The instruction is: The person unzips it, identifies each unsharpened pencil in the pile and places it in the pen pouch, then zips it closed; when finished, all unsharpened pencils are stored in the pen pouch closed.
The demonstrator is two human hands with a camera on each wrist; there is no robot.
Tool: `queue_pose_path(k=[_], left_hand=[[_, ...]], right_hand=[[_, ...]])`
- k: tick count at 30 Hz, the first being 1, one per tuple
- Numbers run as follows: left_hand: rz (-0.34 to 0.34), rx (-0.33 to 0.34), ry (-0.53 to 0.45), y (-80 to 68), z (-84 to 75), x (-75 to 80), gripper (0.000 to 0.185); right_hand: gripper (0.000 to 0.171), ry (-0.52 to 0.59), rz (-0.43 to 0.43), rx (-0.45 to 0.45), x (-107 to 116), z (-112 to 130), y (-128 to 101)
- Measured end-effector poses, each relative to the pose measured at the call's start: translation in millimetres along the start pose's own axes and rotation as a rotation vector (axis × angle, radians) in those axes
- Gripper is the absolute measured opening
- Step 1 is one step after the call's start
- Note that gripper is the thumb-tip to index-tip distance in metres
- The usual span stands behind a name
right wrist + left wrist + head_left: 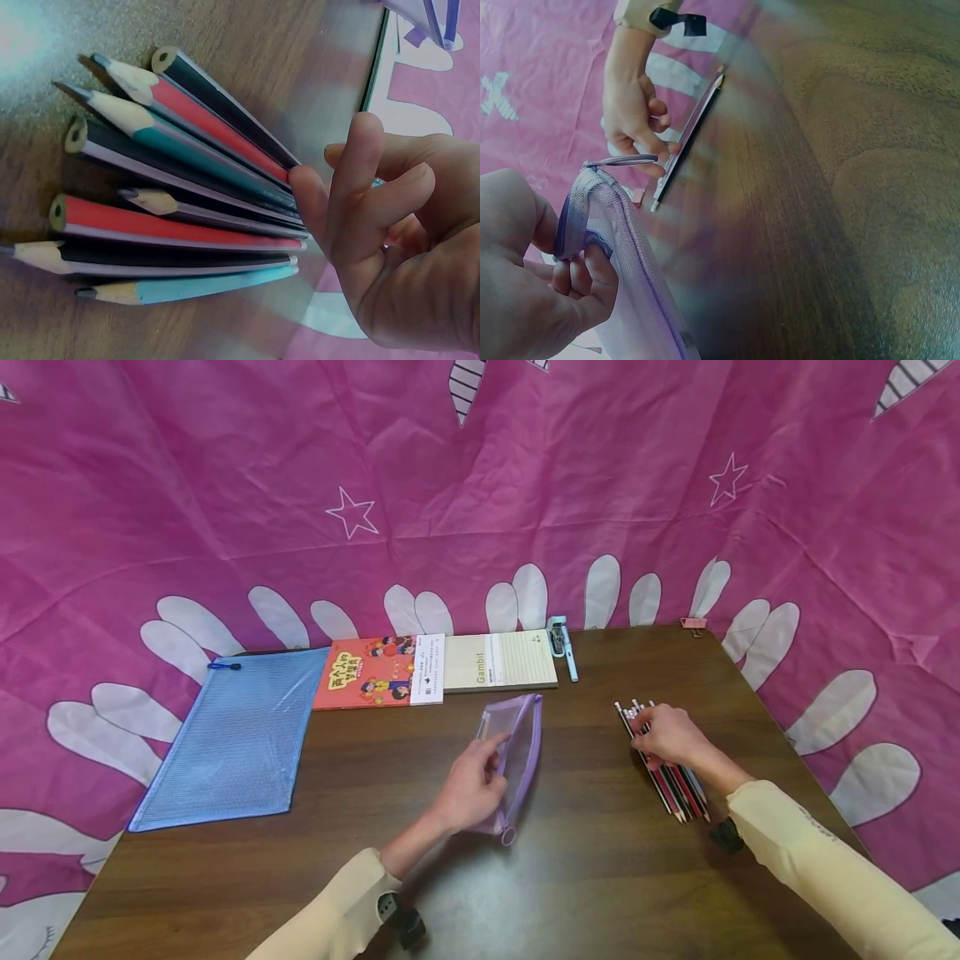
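Note:
A purple mesh zip pouch [528, 760] stands on its side on the table, its zip edge facing right. My left hand [474, 781] pinches it, with thumb and fingers on the fabric by the zip end [592, 176]. Further right lies a fanned bundle of pencils [678, 785] in black, red, teal and light blue, some sharpened and some blunt. My right hand [667, 735] is over their eraser ends, fingers bent and fingertips [306, 184] right at the shafts. Whether it grips any of them I cannot tell.
At the left lies a blue mesh zip folder [225, 743]. Along the back edge are a red picture book [367, 672], a beige notebook [498, 660], a light blue stapler [557, 635] and a light blue pen [571, 656]. A pink clip [693, 624] holds the backdrop cloth at the table's edge.

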State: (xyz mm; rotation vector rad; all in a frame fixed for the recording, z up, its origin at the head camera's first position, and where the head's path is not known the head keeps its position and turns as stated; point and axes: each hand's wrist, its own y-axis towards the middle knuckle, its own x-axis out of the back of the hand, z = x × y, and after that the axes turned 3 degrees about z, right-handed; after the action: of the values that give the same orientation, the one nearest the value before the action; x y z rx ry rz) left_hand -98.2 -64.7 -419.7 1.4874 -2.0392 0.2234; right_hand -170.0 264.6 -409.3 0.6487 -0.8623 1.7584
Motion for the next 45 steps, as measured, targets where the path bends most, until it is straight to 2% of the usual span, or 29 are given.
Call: queue_pose_path(k=[4, 12, 26, 37, 45], left_hand=[[0.002, 0.008, 0.005, 0.1, 0.5, -0.2, 0.066], [0.005, 0.006, 0.01, 0.4, 0.0, 0.0, 0.065], [0.011, -0.005, 0.008, 1.4, 1.7, -1.5, 0.066], [0.02, 0.004, 0.006, 1.5, 0.7, -0.6, 0.066], [0.015, -0.006, 0.007, 1.5, 0.5, -0.4, 0.066]], right_hand=[[0.029, -0.018, 0.007, -0.015, -2.1, 2.0, 0.7], [0.037, -0.176, 0.028, -0.026, -9.9, 10.6, 3.2], [0.041, -0.24, 0.012, -0.051, -16.3, 16.3, 7.3], [0.041, -0.152, 0.017, -0.015, -11.8, 16.9, 5.5], [0.042, 0.002, -0.021, 0.01, -10.6, 24.0, 0.0]])
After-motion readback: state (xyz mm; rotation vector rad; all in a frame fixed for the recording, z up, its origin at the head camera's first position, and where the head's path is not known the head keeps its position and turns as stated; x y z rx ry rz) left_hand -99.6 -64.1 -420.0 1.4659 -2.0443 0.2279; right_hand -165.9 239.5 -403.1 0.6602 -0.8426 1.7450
